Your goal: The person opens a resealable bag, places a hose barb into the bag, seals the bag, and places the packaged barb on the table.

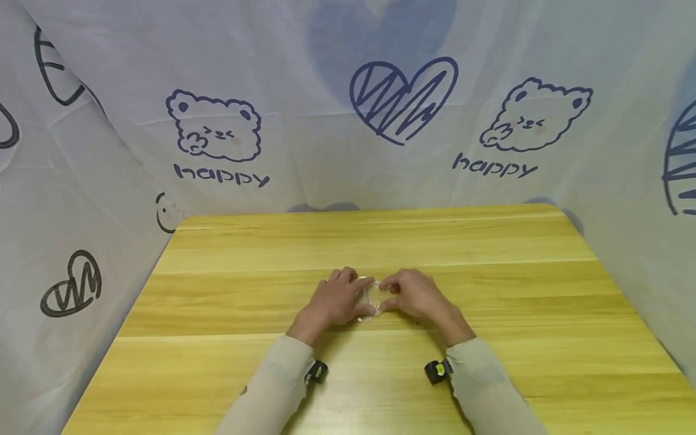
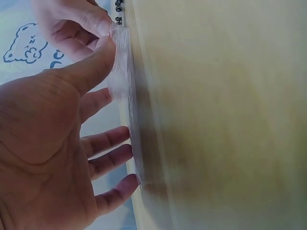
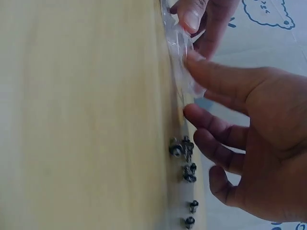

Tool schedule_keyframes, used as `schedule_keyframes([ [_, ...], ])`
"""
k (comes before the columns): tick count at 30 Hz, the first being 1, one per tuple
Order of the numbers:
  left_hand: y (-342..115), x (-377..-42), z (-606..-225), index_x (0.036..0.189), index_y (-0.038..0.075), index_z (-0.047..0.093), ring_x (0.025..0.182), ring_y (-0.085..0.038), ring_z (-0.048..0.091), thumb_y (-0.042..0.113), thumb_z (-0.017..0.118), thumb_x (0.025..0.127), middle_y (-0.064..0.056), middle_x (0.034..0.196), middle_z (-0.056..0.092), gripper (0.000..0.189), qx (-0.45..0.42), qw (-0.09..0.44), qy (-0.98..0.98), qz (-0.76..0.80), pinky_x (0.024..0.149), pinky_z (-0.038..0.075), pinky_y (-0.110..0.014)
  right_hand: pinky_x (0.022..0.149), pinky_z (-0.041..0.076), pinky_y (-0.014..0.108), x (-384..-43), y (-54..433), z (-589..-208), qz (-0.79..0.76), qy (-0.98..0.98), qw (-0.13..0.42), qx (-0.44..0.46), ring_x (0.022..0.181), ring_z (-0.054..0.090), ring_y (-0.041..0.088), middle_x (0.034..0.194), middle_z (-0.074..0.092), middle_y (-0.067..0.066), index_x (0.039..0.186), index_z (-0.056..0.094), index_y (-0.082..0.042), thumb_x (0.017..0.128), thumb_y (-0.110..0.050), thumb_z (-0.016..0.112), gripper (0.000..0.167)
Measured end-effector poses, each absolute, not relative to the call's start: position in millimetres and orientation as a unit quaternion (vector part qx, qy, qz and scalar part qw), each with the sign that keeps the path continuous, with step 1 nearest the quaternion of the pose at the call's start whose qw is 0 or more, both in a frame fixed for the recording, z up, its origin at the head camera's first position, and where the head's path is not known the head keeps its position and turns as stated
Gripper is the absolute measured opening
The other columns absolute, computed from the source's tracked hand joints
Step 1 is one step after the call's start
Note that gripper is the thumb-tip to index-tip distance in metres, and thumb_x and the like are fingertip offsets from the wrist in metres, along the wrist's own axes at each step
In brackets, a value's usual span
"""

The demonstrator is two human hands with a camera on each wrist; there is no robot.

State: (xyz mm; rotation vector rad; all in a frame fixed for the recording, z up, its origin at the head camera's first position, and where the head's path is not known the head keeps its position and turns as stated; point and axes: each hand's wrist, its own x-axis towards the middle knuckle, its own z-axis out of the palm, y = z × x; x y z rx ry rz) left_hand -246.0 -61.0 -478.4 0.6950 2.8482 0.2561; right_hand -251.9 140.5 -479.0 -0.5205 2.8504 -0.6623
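Observation:
A small clear plastic bag [image 1: 373, 296] lies near the middle of the table, between the two hands. My left hand [image 1: 338, 298] pinches its left side with thumb and index finger; the other fingers [image 2: 112, 160] spread along the bag's edge. From the right, my right hand [image 1: 417, 294] grips the opposite side, thumb [image 3: 218, 74] on top of the crinkled plastic. The right hand's remaining fingers curve loosely over several small dark metal pieces that look like screws [image 3: 189, 172]. In the head view, that hand mostly hides these pieces.
The wooden table [image 1: 228, 260] reaches back to a white cloth [image 1: 304, 139] printed with bears and hearts, which also hangs along both sides. A black wrist camera [image 1: 318, 371] sits at the left cuff, another [image 1: 436, 371] at the right.

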Motion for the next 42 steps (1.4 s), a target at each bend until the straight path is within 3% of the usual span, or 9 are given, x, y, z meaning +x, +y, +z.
schedule_keyframes([
  [10, -60, -244, -480, 0.149, 0.031, 0.038, 0.129, -0.029, 0.041, 0.066, 0.054, 0.087, -0.005, 0.142, 0.044, 0.074, 0.220, 0.107, 0.963, 0.112, 0.100, 0.037, -0.055, 0.084, 0.050, 0.041, -245, 172, -476, -0.291, 0.940, 0.070, -0.166, 0.095, 0.059, 0.019, 0.104, 0.065, 0.004, 0.121, 0.067, -0.015, 0.089, -0.024, 0.070, 0.033],
  [18, -61, -242, -480, 0.148, 0.028, 0.040, 0.128, -0.030, 0.043, 0.063, 0.057, 0.087, -0.007, 0.139, 0.045, 0.073, 0.211, 0.106, 0.962, 0.135, 0.104, 0.034, -0.054, 0.079, 0.046, 0.038, -241, 187, -482, -0.285, 0.943, 0.058, -0.160, 0.088, 0.053, 0.018, 0.099, 0.061, 0.005, 0.119, 0.067, -0.012, 0.088, -0.020, 0.069, 0.032],
  [23, -61, -240, -481, 0.148, 0.026, 0.040, 0.125, -0.030, 0.045, 0.062, 0.058, 0.087, -0.009, 0.138, 0.046, 0.073, 0.210, 0.098, 0.963, 0.134, 0.099, 0.042, -0.050, 0.079, 0.046, 0.038, -240, 188, -484, -0.258, 0.951, 0.049, -0.163, 0.090, 0.055, 0.018, 0.100, 0.061, 0.004, 0.118, 0.068, -0.013, 0.088, -0.020, 0.070, 0.031],
  [31, -58, -236, -479, 0.147, 0.025, 0.042, 0.121, -0.030, 0.046, 0.062, 0.057, 0.087, -0.010, 0.136, 0.047, 0.072, 0.212, 0.087, 0.966, 0.120, 0.092, 0.047, -0.048, 0.082, 0.049, 0.049, -242, 187, -483, -0.202, 0.968, 0.036, -0.143, 0.097, 0.060, 0.022, 0.105, 0.065, 0.003, 0.111, 0.072, -0.017, 0.091, -0.016, 0.065, 0.022],
  [42, -56, -235, -478, 0.148, 0.027, 0.042, 0.121, -0.030, 0.045, 0.062, 0.059, 0.087, -0.010, 0.137, 0.045, 0.072, 0.200, 0.096, 0.967, 0.127, 0.093, 0.045, -0.049, 0.083, 0.050, 0.048, -251, 185, -488, -0.175, 0.976, 0.014, -0.128, 0.091, 0.063, 0.020, 0.093, 0.067, -0.001, 0.091, 0.076, -0.023, 0.088, -0.018, 0.070, 0.008],
])
